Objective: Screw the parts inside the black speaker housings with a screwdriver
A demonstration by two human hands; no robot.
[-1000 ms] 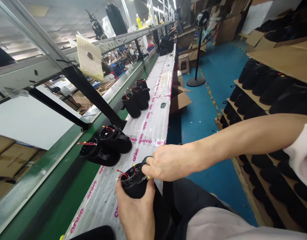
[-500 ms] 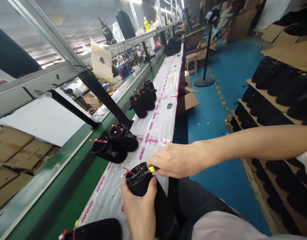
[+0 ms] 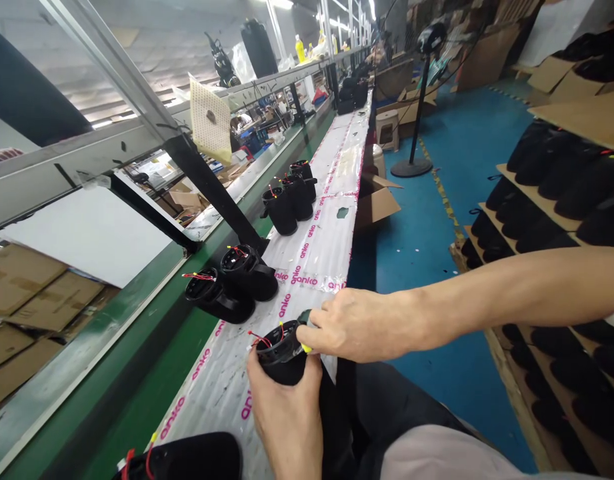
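Your left hand (image 3: 289, 421) grips a black housing (image 3: 283, 371) with red wires (image 3: 259, 339) at its open top; your right hand (image 3: 364, 325), at its rim, seems to hold a yellow-tipped tool (image 3: 306, 348). More housings (image 3: 281, 215) stand along the bench (image 3: 331, 233).

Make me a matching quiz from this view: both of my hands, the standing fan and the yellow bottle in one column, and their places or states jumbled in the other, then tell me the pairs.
Column one:
1. Left hand
2. Right hand
3. Standing fan
4. Yellow bottle

Column two:
A. Up on the shelf
B. Closed at the rim, a yellow piece showing beneath it
C. On the blue floor
D. Gripping the black cylinder just below its rim

Right pairs: 1-D, 2-B, 3-C, 4-A.
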